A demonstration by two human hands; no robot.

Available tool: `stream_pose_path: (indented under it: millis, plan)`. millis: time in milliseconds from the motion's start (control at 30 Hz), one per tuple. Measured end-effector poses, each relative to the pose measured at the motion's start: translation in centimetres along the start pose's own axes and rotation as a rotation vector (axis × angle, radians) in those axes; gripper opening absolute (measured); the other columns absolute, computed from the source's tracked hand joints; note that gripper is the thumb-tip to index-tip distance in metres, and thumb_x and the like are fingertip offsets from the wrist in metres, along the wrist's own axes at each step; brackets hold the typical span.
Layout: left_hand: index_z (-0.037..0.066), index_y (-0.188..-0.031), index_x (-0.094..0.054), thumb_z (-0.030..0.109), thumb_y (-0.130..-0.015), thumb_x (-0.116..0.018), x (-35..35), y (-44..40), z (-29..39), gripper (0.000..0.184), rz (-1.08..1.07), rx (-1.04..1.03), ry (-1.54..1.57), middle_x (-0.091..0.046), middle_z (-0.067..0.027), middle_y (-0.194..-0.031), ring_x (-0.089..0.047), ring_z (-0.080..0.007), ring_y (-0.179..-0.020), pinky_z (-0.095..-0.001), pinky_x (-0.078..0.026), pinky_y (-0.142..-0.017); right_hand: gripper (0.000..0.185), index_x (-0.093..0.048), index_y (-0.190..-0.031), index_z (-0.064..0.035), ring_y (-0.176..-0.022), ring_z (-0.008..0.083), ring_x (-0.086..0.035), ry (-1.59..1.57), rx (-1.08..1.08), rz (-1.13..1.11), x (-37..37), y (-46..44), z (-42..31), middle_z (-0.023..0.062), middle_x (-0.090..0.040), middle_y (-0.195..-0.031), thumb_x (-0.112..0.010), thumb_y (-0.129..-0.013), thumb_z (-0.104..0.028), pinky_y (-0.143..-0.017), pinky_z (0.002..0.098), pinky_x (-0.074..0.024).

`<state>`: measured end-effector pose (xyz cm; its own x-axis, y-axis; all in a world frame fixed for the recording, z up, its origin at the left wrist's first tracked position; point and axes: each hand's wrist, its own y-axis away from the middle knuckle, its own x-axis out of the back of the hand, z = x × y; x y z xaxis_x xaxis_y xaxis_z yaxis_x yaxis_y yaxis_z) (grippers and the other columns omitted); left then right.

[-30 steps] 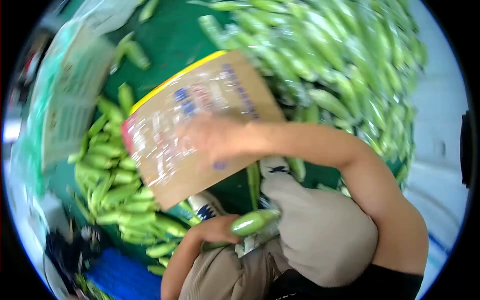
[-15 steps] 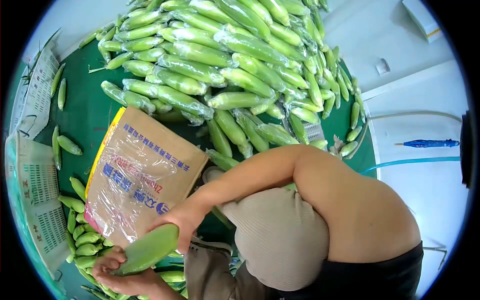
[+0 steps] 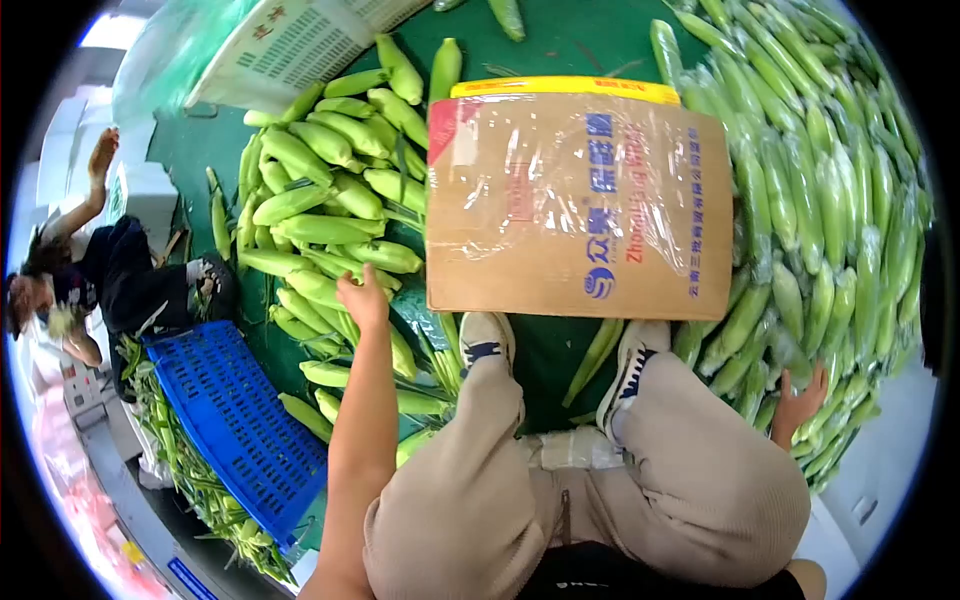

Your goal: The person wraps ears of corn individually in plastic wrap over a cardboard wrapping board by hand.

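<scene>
My left hand reaches over the heap of unwrapped ears of corn at left. Its fingers are apart and bent, close to an ear of corn; whether they touch it is hard to tell. Far to the right, my right hand lies at the near edge of the pile of film-wrapped corn, fingers spread, with no firm hold visible. Between the piles a cardboard box with clear film across its top stands beyond my shoes.
A blue crate stands at lower left beside stripped leaves. Behind the unwrapped corn is a white crate. Another person sits at far left. My knees flank the space before the box.
Both hands held one ear of corn by the box before; now they are apart, left over the unwrapped heap, right at the wrapped pile. My view has swung round.
</scene>
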<state>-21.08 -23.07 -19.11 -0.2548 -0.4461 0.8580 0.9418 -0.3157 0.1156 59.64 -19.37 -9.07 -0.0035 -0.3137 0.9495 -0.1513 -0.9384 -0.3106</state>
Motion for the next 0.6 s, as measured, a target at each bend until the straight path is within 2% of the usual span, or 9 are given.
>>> stream_pose_path:
  millis: [33, 133, 267, 367, 433, 467, 500, 567, 600]
  plan:
    - [0.002, -0.127, -0.062, 0.027, -0.091, -0.071, -0.9, -0.3, -1.0, 0.045, 0.057, 0.006, -0.101, -0.057, -0.0206, -0.131, -0.057, -0.0374, -0.115, -0.0477, -0.043, -0.104, 0.068, -0.054, -0.145, -0.0020, -0.140, 0.0395, -0.042, -0.042, -0.059, 0.056, -1.0, 0.6, 0.3, 0.0211, -0.049, -0.149, -0.082, -0.086, -0.023, -0.116, 0.0496, -0.0339]
    - [0.018, -0.127, -0.066, 0.004, -0.082, -0.060, 3.3, 1.0, -0.5, 0.048, 0.094, -0.496, -0.513, -0.061, -0.0034, -0.136, -0.051, -0.0319, -0.134, -0.0474, -0.035, -0.115, 0.060, -0.048, -0.147, -0.0023, -0.142, 0.0368, -0.039, -0.285, 0.085, 0.018, -1.4, 0.2, -6.0, 0.0195, -0.043, -0.153, -0.074, -0.095, -0.017, -0.120, 0.0479, -0.0287]
    - [0.022, -0.133, -0.063, 0.002, -0.087, -0.056, 8.2, -3.9, -5.7, 0.050, -0.108, -0.759, -0.726, -0.057, 0.0008, -0.149, -0.042, -0.0275, -0.147, -0.0472, -0.035, -0.117, 0.054, -0.052, -0.141, -0.0028, -0.138, 0.0348, -0.045, -0.500, 0.281, -0.033, -2.0, -2.5, -14.6, 0.0175, -0.050, -0.147, -0.074, -0.091, -0.009, -0.118, 0.0460, -0.0320]
    - [0.024, -0.130, -0.068, 0.006, -0.088, -0.059, 11.1, -8.0, -5.6, 0.047, -0.104, -1.017, -0.976, -0.064, -0.0016, -0.138, -0.057, -0.0284, -0.125, -0.0447, -0.046, -0.101, 0.048, -0.059, -0.133, -0.0029, -0.130, 0.0350, -0.053, -0.597, 0.447, -0.101, -2.3, -4.6, -17.6, 0.0163, -0.058, -0.137, -0.075, -0.088, -0.006, -0.113, 0.0453, -0.0390]
    - [0.021, -0.109, -0.076, 0.018, -0.069, -0.078, 13.6, -7.1, -0.8, 0.041, -0.184, -1.074, -0.869, -0.068, -0.0060, -0.102, -0.065, -0.0306, -0.094, -0.0488, -0.053, -0.079, 0.045, -0.061, -0.126, -0.0032, -0.118, 0.0368, -0.059, -0.613, 0.522, -0.170, -1.2, -7.1, -20.9, 0.0166, -0.062, -0.127, -0.077, -0.084, -0.007, -0.103, 0.0449, -0.0471]
    - [0.017, -0.108, -0.076, 0.021, -0.060, -0.084, 13.5, -7.3, -1.3, 0.049, -0.130, -1.064, -0.828, -0.069, -0.0098, -0.106, -0.065, -0.0331, -0.098, -0.0481, -0.052, -0.079, 0.043, -0.062, -0.126, -0.0044, -0.116, 0.0366, -0.061, -0.660, 0.550, -0.224, -0.5, -8.4, -22.2, 0.0163, -0.063, -0.124, -0.077, -0.085, -0.010, -0.102, 0.0444, -0.0481]
    - [0.010, -0.121, -0.070, 0.018, -0.064, -0.086, 14.4, -7.0, -1.5, 0.059, -0.098, -1.089, -0.746, -0.068, -0.0118, -0.112, -0.065, -0.0299, -0.101, -0.0439, -0.053, -0.087, 0.043, -0.063, -0.125, -0.0059, -0.113, 0.0354, -0.061, -0.718, 0.611, -0.229, -0.8, -9.6, -22.7, 0.0144, -0.063, -0.122, -0.077, -0.085, -0.011, -0.099, 0.0433, -0.0488]
    - [0.003, -0.134, -0.058, 0.009, -0.073, -0.083, 13.5, -7.5, -4.4, 0.066, -0.225, -0.531, 0.021, -0.065, -0.0124, -0.120, -0.063, -0.0245, -0.108, -0.0395, -0.050, -0.097, 0.043, -0.066, -0.125, -0.0113, -0.108, 0.0325, -0.062, -0.713, 0.802, -0.252, -0.7, -12.6, -24.1, 0.0109, -0.064, -0.115, -0.078, -0.084, -0.012, -0.093, 0.0434, -0.0498]
    - [0.002, -0.138, -0.053, 0.004, -0.075, -0.081, 13.4, -7.4, -2.8, 0.068, -0.235, -0.565, 0.190, -0.063, -0.0119, -0.122, -0.061, -0.0231, -0.110, -0.0379, -0.048, -0.099, 0.047, -0.066, -0.128, -0.0158, -0.106, 0.0310, -0.062, -0.632, 0.877, -0.338, -0.7, -13.8, -25.0, 0.0088, -0.064, -0.111, -0.079, -0.083, -0.014, -0.090, 0.0431, -0.0503]
